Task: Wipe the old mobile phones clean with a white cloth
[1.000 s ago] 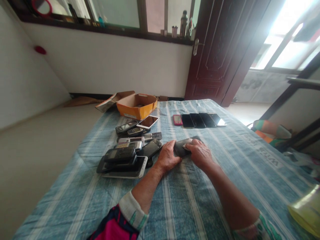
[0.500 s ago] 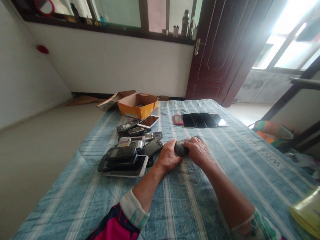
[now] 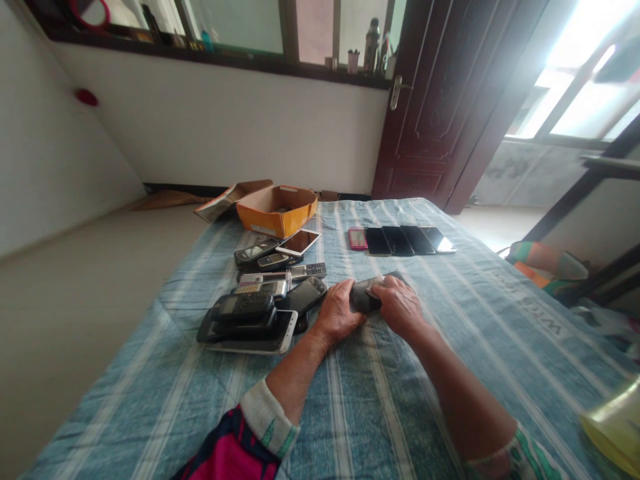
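Observation:
A dark phone [image 3: 364, 297] lies low over the striped cloth between both hands. My left hand [image 3: 340, 311] grips its left end, thumb and fingers around the edge. My right hand [image 3: 399, 301] is closed on a small pale wad, perhaps a cloth or tissue, pressed on the phone's surface; its fingertips are partly hidden. Left of the hands lies a pile of old phones, with a black keypad phone [image 3: 243, 307] on top of a white one [image 3: 287, 332]. Farther back, several dark phones [image 3: 379, 241] lie in a row beside a pink-edged item [image 3: 357, 238].
An open orange box [image 3: 277, 223] stands at the table's back left, its lid [image 3: 227, 200] beside it. The blue striped cloth [image 3: 350, 400] covers the table. At the right edge is a yellow item [image 3: 615, 427]. A dark red door [image 3: 430, 100] stands behind.
My right hand has shifted slightly across the phone, and the pale wad beneath its fingers shows differently. My left hand keeps its hold.

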A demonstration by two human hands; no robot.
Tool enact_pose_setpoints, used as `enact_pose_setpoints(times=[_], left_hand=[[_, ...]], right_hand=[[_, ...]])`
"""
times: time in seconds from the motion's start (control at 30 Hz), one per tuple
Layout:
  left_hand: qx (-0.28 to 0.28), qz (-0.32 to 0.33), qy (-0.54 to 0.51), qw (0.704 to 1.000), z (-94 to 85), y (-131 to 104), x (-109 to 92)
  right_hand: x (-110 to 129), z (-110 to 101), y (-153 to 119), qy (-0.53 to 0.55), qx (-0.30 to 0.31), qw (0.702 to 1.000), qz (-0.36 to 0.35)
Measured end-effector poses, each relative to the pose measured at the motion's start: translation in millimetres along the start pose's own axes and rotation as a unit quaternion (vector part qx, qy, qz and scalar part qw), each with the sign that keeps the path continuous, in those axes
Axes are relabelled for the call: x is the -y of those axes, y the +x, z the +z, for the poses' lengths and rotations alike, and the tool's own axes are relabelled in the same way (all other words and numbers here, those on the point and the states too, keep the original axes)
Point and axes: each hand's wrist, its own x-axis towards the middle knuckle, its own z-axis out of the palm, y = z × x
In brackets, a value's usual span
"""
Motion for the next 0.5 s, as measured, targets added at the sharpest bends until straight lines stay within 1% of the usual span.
enact_pose_setpoints(times=[0.27, 0.5], left_hand=[[-0.009, 0.001, -0.007, 1.0, 0.1, -0.1, -0.1], [0.002, -0.008, -0.004, 1.0, 0.0, -0.3, -0.3]], right_hand=[[-0.3, -0.2, -0.6, 0.003, -0.002, 1.0, 0.005], [-0.4, -0.7, -0.4, 0.006, 0.0, 1.0, 0.01]])
